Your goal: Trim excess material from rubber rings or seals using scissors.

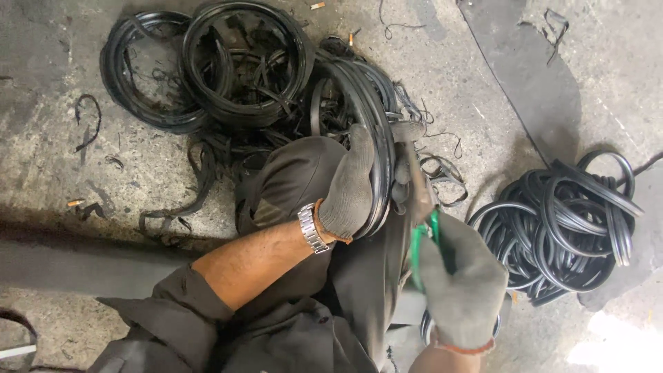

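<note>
My left hand point(349, 190), in a grey work glove with a metal watch at the wrist, grips a black rubber ring point(378, 138) held upright against my knee. My right hand point(464, 283), also gloved, is closed around the green handles of a cutting tool point(423, 207). The tool's metal jaws reach up to the ring's edge just right of my left fingers. My legs in dark grey trousers fill the lower middle.
A heap of black rubber rings and cut strips point(235, 69) lies on the concrete floor ahead. A second coil of thinner black rings point(563, 224) sits to the right. Loose scraps point(86, 121) and cigarette butts point(317, 5) dot the floor.
</note>
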